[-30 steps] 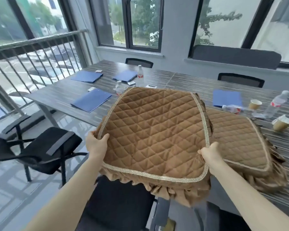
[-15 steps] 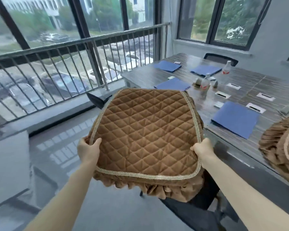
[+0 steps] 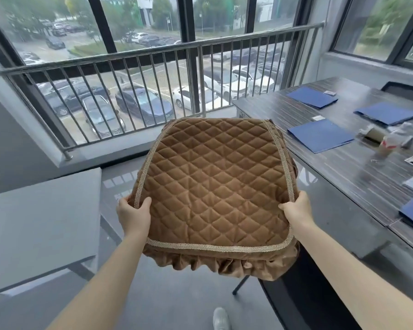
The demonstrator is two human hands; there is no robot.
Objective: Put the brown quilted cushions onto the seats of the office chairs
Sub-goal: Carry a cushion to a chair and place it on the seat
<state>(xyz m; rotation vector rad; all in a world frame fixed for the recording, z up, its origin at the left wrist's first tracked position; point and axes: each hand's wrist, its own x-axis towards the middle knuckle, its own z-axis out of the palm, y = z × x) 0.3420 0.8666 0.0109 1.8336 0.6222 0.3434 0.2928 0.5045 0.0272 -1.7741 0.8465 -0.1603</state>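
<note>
I hold one brown quilted cushion (image 3: 215, 184) flat in front of me, its gold braid edge and ruffled skirt facing me. My left hand (image 3: 134, 216) grips its left edge with the thumb on top. My right hand (image 3: 296, 208) grips the right edge the same way. Under the cushion's right side a black chair leg (image 3: 240, 285) and a dark chair part (image 3: 296, 294) show; the seat itself is hidden by the cushion. Another black chair back (image 3: 403, 91) stands behind the far side of the table.
A long dark striped table (image 3: 343, 163) runs along my right, carrying blue folders (image 3: 320, 135), a paper cup (image 3: 373, 133) and a lying bottle (image 3: 395, 141). A grey table top (image 3: 41, 222) is at my left. A metal railing (image 3: 153, 75) and windows stand ahead.
My view has swung further left, away from the table toward the railing. The cushion stays in both hands, carried along; the second cushion on the table has left the view.
</note>
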